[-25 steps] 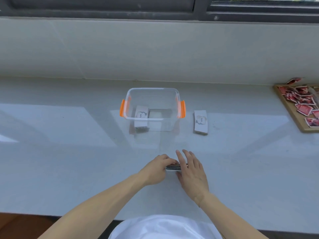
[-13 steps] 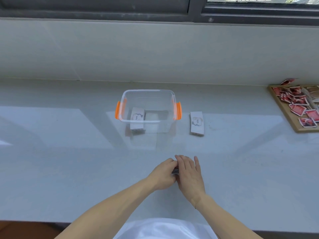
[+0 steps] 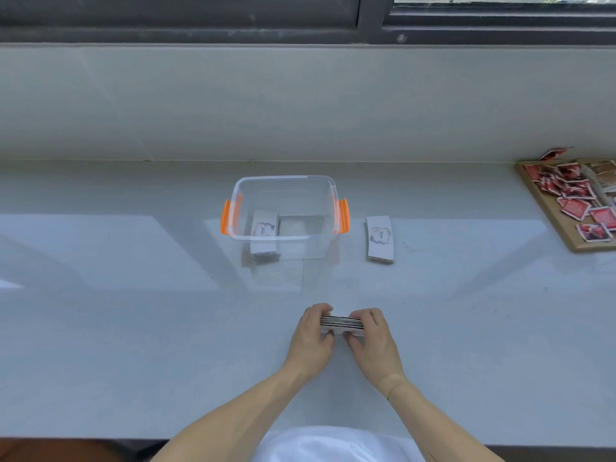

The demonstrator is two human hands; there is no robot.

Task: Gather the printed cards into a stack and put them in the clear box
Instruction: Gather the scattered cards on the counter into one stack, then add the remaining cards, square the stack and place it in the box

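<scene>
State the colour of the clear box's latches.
Orange latches, clearest in the head view.

Clear plastic box, glossy counter

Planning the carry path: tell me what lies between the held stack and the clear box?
Nothing: the head view shows bare countertop between the held stack and the clear box.

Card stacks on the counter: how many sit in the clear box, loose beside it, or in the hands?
In the clear box: 1, the boxed stack
Loose beside the box: 1, the loose stack
Between left hand and right hand: 1, the held stack
Total: 3
</scene>
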